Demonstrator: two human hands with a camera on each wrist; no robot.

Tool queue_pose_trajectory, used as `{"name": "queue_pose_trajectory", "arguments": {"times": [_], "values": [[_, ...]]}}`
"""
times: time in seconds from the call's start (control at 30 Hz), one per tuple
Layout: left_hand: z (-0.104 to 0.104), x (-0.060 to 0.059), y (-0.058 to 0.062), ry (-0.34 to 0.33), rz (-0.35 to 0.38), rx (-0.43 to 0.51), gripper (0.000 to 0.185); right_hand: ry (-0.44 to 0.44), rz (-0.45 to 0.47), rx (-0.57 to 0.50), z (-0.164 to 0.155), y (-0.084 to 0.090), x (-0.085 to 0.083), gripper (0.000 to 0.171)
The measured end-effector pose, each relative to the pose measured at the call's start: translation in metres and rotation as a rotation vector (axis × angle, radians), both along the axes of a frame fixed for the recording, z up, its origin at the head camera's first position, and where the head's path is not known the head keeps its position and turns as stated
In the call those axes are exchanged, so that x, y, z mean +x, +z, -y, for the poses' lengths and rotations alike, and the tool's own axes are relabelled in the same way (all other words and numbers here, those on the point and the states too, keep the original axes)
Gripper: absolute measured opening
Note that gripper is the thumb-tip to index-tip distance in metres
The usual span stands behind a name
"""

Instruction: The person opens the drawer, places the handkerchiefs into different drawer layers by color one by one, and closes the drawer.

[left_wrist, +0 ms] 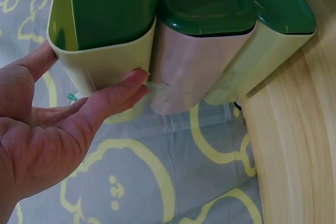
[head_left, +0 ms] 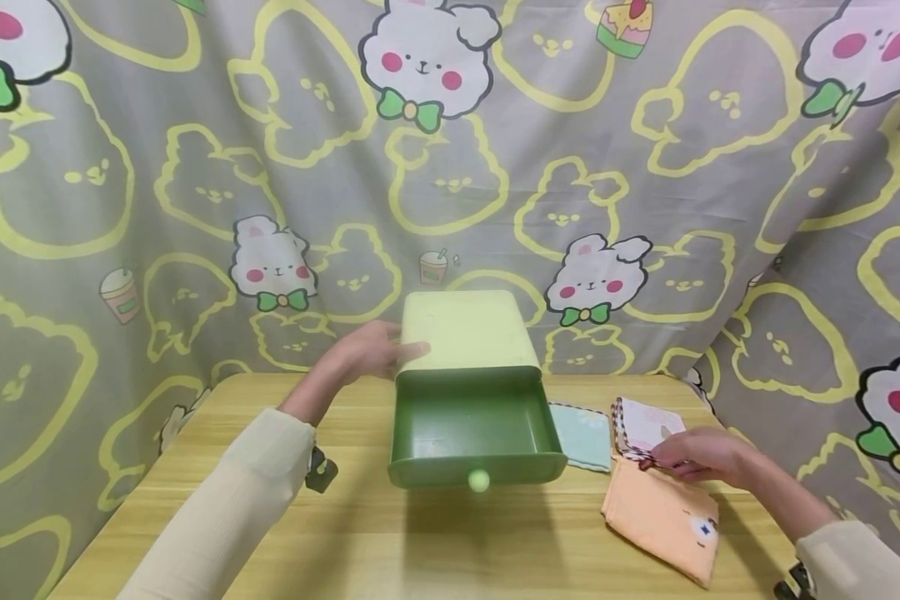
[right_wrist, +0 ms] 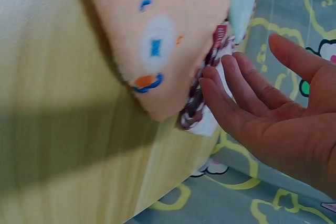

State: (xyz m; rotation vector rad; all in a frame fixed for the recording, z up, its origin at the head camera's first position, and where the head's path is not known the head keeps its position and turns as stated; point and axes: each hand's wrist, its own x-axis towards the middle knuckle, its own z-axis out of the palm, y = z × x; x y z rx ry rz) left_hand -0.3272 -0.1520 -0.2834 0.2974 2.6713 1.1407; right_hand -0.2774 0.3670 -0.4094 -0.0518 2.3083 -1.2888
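A small drawer unit (head_left: 461, 329) with a pale yellow top stands mid-table, its dark green top drawer (head_left: 474, 421) pulled out. My left hand (head_left: 375, 348) rests on the unit's upper left corner, thumb on top and fairly straight fingers along the side. On the right, my right hand (head_left: 701, 454) is at the front edge of a folded white-and-pink towel (head_left: 648, 427). Its fingers (right_wrist: 236, 93) are loosely bent beside the striped border, with nothing held. A folded orange towel (head_left: 660, 517) with an embroidered face lies in front; a mint towel (head_left: 581, 435) lies beside the unit.
Below the top drawer are a pink drawer box (left_wrist: 199, 66) and a pale green one (left_wrist: 262, 61), both with dark green fronts. A wood-grain table (head_left: 270, 500) carries everything. Patterned grey cloth (head_left: 450, 208) hangs behind and at both sides.
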Motion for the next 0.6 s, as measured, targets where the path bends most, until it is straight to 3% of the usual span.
{"name": "queue_pose_trajectory", "arguments": {"times": [0.17,0.6], "values": [[0.001,-0.001,0.001,-0.006,-0.009,-0.002,0.068,-0.039,0.019,0.057,0.003,-0.007,0.002,0.028],[0.001,-0.004,-0.003,-0.008,-0.015,-0.008,0.069,-0.021,-0.047,0.181,0.005,-0.013,0.004,0.031]]}}
